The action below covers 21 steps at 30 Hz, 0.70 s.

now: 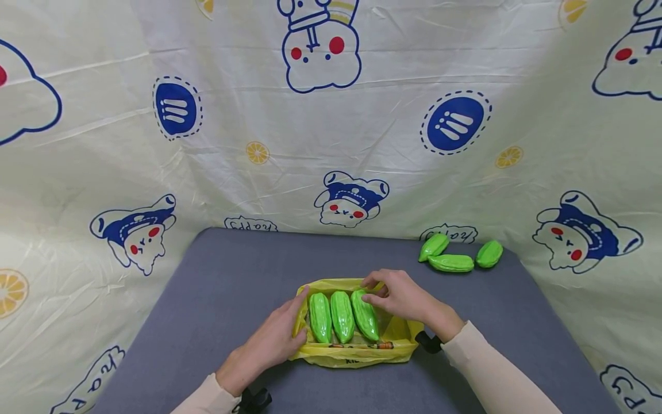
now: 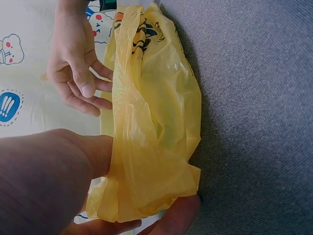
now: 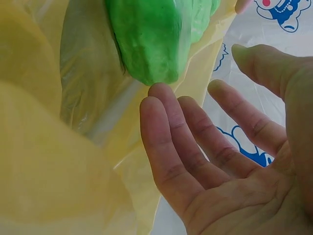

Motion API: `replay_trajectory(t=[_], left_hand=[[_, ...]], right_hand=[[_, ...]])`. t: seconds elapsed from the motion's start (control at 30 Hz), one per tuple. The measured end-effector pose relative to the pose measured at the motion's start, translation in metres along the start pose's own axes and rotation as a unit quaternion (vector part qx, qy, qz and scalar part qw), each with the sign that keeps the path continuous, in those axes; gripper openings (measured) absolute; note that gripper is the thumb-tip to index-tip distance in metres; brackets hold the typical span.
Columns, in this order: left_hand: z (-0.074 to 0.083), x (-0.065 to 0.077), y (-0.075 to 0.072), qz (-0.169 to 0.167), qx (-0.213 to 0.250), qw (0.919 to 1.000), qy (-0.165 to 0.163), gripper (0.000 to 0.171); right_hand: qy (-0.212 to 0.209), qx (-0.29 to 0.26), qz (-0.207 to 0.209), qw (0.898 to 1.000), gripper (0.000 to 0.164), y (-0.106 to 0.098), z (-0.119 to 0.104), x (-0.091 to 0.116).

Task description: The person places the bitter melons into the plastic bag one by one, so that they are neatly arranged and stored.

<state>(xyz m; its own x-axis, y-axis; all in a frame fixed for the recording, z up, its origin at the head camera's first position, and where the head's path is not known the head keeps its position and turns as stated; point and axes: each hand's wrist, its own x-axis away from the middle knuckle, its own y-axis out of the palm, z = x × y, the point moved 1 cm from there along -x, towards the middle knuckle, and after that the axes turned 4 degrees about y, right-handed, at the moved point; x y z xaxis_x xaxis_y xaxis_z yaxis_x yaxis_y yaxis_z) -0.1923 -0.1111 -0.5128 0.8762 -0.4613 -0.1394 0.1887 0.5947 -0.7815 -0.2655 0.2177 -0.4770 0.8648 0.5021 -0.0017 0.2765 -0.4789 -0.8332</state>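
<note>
Your left hand (image 1: 276, 333) is clamped on the left end of the yellow bag (image 1: 320, 354): thumb over the rim, fingers outside. Your right hand (image 1: 400, 293) is not clamped on anything; its fingers are extended and its thumb stands apart. One fingertip meets or overlaps the end of the right-hand gourd (image 1: 365, 316); contact cannot be confirmed. The bag sits at lower centre of the frame, with the left gourd (image 1: 320, 318), the middle gourd (image 1: 342, 317) and the right-hand gourd side by side inside it.

CAUTION: The bag wall is thin and creased. If your left hand lets go, the left rim may fold inward over the gourds. The right-hand gourd leans; a sideways push could roll it into the bag's bare right end. The dark wrist strap (image 1: 428, 342) lies just beside the bag's right end and could catch the film.

CLEARANCE: The bag lies well apart from the table's left and right edges. Bare grey tabletop (image 1: 248, 270) extends at left and above the bag. At upper right, the upper gourd (image 1: 434, 247) and the lower gourd (image 1: 451, 263) lie near the back edge; the outer gourd (image 1: 489, 253) lies near the corner. A knock there could push one against the patterned sheet (image 1: 383, 144).
</note>
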Motion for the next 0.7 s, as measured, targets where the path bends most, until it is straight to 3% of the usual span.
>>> replay_trajectory(t=[0.7], left_hand=[[0.000,0.003,0.002,0.005,0.002,1.0000,0.001,0.093]], right_hand=[[-0.004,0.012,0.050,0.999,0.026,-0.010,0.005,0.010]])
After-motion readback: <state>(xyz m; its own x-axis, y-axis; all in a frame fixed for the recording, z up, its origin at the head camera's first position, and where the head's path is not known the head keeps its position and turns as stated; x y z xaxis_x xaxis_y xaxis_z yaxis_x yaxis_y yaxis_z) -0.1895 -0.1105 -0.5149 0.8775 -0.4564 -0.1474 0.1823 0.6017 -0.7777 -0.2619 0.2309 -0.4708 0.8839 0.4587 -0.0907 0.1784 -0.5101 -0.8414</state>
